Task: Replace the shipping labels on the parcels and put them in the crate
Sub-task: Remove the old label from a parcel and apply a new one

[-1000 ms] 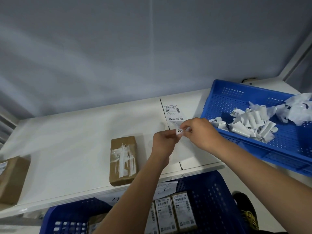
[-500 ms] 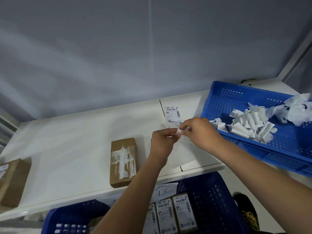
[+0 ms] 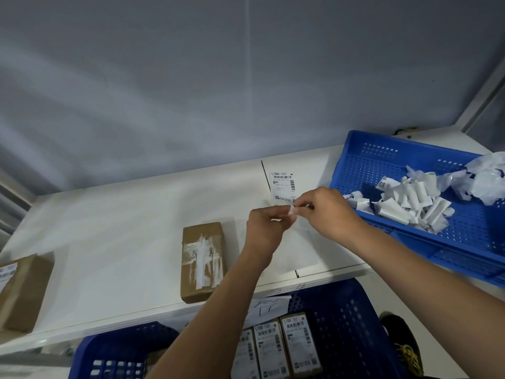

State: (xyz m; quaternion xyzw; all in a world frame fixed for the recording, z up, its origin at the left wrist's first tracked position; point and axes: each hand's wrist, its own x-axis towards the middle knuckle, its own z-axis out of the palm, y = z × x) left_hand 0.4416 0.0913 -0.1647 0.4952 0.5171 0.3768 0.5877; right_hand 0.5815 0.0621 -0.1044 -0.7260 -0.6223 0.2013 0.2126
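Observation:
Above the white table, my left hand (image 3: 266,222) and my right hand (image 3: 325,212) meet fingertip to fingertip. Both pinch a small white label piece (image 3: 291,210). Behind them a printed shipping label (image 3: 283,184) lies flat on the table. A brown parcel (image 3: 202,259) with torn white label remains on top lies to the left of my left forearm. Below the table's front edge stands a blue crate (image 3: 344,324) holding three relabelled parcels (image 3: 284,348).
At the right of the table (image 3: 123,228) sits a blue tray (image 3: 363,160) with several curled white label scraps (image 3: 415,198). Another brown parcel (image 3: 23,291) lies at the left edge. A grey wall rises behind the table. A dark shoe (image 3: 404,343) shows at the bottom right.
The hands have stayed together above the table. The small dark printed corner seen between the fingers a second ago is now turned away, leaving a plain white piece.

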